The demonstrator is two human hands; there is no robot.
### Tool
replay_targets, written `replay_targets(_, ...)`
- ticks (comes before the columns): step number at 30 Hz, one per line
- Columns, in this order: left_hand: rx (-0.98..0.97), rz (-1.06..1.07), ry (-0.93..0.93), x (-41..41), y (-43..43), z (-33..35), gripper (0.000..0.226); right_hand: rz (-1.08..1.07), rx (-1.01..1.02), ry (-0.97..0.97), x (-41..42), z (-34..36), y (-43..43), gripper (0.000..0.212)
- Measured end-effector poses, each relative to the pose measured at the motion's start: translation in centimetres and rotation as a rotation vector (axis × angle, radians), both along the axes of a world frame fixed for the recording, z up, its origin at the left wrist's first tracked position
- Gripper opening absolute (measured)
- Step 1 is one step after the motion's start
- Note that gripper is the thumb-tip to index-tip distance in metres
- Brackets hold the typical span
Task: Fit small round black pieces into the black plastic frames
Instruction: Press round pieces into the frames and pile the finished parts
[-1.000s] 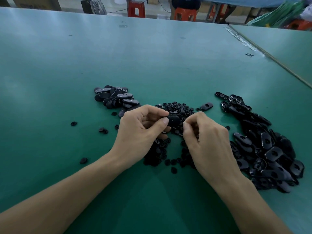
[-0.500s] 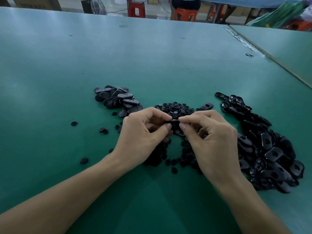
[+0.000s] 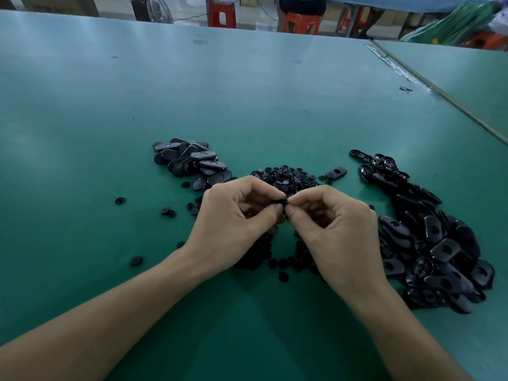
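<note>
left hand (image 3: 233, 221), right hand (image 3: 338, 232) pinch black part (image 3: 284, 201), mostly hidden

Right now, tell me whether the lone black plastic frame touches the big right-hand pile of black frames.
Apart: head view shows green table between lone frame and right pile.

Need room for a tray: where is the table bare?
Bare: the table beyond three piles, and left of the left forearm. Crowded: left frame pile, round pieces, right frame pile, and between them the left hand and right hand pinching a frame.
</note>
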State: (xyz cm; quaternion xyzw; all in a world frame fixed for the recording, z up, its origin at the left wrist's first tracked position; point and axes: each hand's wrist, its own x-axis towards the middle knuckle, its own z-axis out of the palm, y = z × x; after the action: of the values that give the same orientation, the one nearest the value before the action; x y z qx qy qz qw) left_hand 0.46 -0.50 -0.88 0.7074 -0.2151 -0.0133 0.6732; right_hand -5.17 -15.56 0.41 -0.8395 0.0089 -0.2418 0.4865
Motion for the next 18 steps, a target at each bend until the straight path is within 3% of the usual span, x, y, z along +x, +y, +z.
replay_targets(18, 0.031, -0.004, -0.013, 0.0, 0.04, 0.1, 0.017, 0.047, 0.155, 0.071, 0.25, -0.48, -0.04, 0.021)
